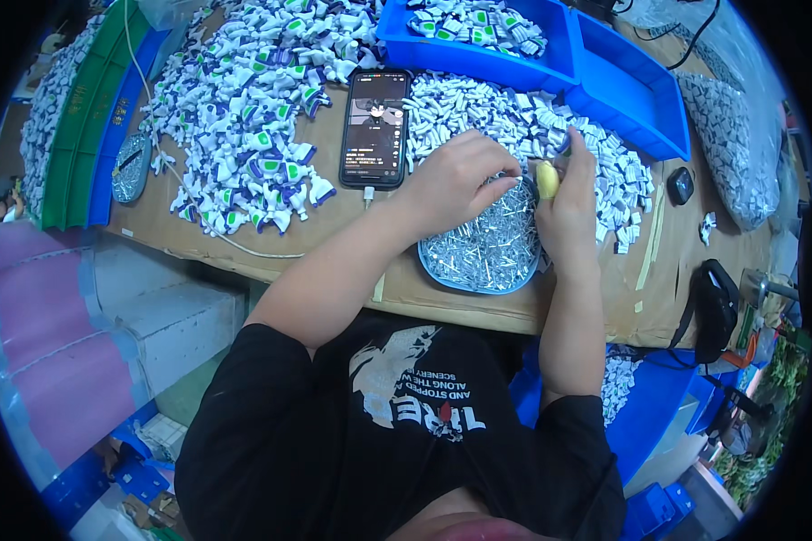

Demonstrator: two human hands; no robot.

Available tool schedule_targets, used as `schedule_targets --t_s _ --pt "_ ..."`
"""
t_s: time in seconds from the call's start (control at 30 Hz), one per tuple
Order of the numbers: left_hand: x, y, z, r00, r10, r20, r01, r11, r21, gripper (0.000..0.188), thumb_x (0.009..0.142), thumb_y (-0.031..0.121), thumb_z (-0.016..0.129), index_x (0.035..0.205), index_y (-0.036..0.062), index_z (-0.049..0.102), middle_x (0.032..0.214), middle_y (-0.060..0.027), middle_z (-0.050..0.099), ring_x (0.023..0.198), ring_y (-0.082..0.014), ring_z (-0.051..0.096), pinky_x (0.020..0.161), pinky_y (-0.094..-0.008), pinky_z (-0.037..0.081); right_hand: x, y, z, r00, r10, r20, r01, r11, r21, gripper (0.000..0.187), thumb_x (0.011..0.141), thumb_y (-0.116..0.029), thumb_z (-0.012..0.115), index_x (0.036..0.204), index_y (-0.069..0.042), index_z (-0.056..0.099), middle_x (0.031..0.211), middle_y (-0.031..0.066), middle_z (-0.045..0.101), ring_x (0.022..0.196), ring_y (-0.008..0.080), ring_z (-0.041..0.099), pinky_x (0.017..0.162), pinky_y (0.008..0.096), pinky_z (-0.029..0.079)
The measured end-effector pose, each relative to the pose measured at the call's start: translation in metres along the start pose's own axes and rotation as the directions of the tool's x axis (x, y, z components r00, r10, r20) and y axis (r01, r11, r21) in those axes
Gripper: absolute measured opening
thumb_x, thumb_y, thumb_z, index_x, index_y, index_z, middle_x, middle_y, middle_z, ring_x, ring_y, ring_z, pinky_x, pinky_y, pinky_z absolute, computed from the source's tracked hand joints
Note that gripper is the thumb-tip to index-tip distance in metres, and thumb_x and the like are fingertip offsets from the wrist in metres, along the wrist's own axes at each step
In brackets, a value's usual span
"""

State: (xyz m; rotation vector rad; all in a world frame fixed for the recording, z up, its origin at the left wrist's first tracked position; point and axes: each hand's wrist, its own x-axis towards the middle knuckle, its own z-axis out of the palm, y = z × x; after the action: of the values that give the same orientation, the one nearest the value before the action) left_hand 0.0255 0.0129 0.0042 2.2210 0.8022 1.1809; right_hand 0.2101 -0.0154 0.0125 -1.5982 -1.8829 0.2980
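Note:
My left hand (460, 180) reaches over a blue-rimmed tray (487, 289) full of small silvery screws (483, 248). Its thumb and fingertips are pinched together; whatever is between them is too small to make out. Beside it, at the tray's right edge, my right hand (568, 212) is raised with bent fingers and a yellow finger cover (548, 180) on the thumb. A small piece seems to sit in its grip, mostly hidden. Right behind both hands lies a heap of small white plastic parts (460, 113).
A lit phone (375, 131) with a cable stands left of the hands. Beyond it spreads a big pile of white, purple and green toy bodies (253, 117). Blue bins (627, 81) line the back. At right are a bag of parts (731, 149), a small black case (680, 186) and a black pouch (716, 307).

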Motion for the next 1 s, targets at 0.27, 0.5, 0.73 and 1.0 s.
schedule_targets --t_s 0.27,0.5,0.73,1.0 --pt "0.000 0.010 -0.005 0.838 -0.476 0.266 0.514 0.525 -0.678 0.015 0.088 0.010 0.064 0.100 0.0003 0.062 0.096 -0.0069 0.064 0.083 -0.0143 0.064 0.074 -0.0272 0.052 -0.013 -0.005 0.008 0.950 -0.230 -0.212 0.312 0.641 0.702 0.066 0.086 0.004 0.050 0.143 -0.001 0.017 0.121 0.0150 0.041 0.108 0.0301 0.058 0.092 0.0416 0.047" --pt "0.001 0.005 -0.013 0.758 -0.479 0.443 0.549 0.102 -0.830 0.018 0.092 0.010 0.058 0.107 -0.0018 0.057 0.103 -0.0105 0.062 0.096 -0.0188 0.064 0.086 -0.0287 0.053 -0.014 -0.007 0.003 0.952 -0.239 -0.193 0.294 0.521 0.801 0.064 0.091 -0.005 0.051 0.145 -0.005 0.016 0.124 0.0165 0.041 0.109 0.0332 0.059 0.090 0.0413 0.047" --pt "0.001 0.005 -0.011 0.749 -0.473 0.463 0.520 -0.012 -0.854 0.016 0.093 0.008 0.057 0.106 -0.0016 0.058 0.101 -0.0099 0.063 0.092 -0.0195 0.065 0.084 -0.0282 0.053 -0.012 -0.009 0.003 0.961 -0.207 -0.182 0.253 0.399 0.882 0.063 0.093 -0.009 0.049 0.146 -0.006 0.015 0.127 0.0173 0.040 0.111 0.0347 0.058 0.088 0.0405 0.048" --pt "0.000 0.005 -0.003 0.801 -0.541 0.255 0.452 0.268 -0.851 0.019 0.090 0.010 0.062 0.105 -0.0025 0.059 0.096 -0.0079 0.063 0.089 -0.0157 0.064 0.081 -0.0264 0.052 -0.014 -0.006 0.002 0.992 -0.110 -0.066 0.116 0.555 0.824 0.060 0.090 -0.007 0.048 0.144 -0.003 0.024 0.119 0.0096 0.047 0.093 0.0166 0.052 0.080 0.0313 0.045"
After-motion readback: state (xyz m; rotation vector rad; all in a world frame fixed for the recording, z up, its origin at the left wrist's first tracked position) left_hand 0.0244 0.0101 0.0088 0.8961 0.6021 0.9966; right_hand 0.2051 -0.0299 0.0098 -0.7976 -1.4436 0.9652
